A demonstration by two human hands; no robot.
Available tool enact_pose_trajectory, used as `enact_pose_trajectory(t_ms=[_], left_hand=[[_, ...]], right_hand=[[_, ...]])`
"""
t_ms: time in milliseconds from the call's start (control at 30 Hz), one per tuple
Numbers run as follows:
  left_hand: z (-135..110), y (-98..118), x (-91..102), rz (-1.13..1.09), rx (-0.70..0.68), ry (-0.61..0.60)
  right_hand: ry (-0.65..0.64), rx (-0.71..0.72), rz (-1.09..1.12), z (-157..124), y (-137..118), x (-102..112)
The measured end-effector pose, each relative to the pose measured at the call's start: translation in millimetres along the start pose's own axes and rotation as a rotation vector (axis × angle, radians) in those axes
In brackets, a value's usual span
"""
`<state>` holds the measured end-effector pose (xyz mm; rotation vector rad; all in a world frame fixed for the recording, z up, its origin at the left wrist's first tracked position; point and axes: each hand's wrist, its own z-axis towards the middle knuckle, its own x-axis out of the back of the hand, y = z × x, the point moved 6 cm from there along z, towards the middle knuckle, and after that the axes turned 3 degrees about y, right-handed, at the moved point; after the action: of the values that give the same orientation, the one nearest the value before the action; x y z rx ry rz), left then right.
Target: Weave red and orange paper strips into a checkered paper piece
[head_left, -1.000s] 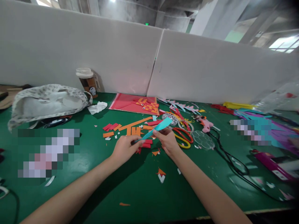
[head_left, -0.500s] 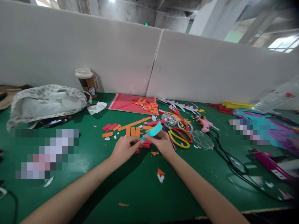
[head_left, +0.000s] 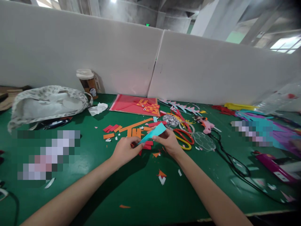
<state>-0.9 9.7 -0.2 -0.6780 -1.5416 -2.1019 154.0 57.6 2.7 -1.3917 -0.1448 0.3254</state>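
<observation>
A narrow teal paper strip (head_left: 152,133) is held between both hands above the green table (head_left: 98,188). My left hand (head_left: 124,150) pinches its near, pointed end. My right hand (head_left: 168,142) pinches the strip further up, with the wider far end sticking out past the fingers. Under and behind the hands lie several orange and red paper strips (head_left: 131,128). Scissors with red and yellow handles (head_left: 184,139) rest just right of my right hand.
A red sheet with an orange woven piece (head_left: 136,105) lies by the white partition. A lidded cup (head_left: 87,81), a patterned cloth bag (head_left: 47,105) and a crumpled tissue (head_left: 98,108) are at the left. A pink glue gun (head_left: 205,124), black cable (head_left: 235,166) and coloured paper (head_left: 270,125) lie at the right.
The teal strip was bent short between the hands half a second ago and now stands straighter again. Both hands stayed in nearly the same place.
</observation>
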Motion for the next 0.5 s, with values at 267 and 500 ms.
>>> enact_pose_trajectory(t_ms=[267,500], left_hand=[[-3.6,4.9,6.1,0.374,-0.151,0.132],[-11.2,19.8,11.4,0.688,-0.486,0.314]], right_hand=[[-0.102,-0.019,-0.244,-9.9,-0.4,-21.1],[-0.058,0.043,-0.352,-9.0,-8.5,-21.0]])
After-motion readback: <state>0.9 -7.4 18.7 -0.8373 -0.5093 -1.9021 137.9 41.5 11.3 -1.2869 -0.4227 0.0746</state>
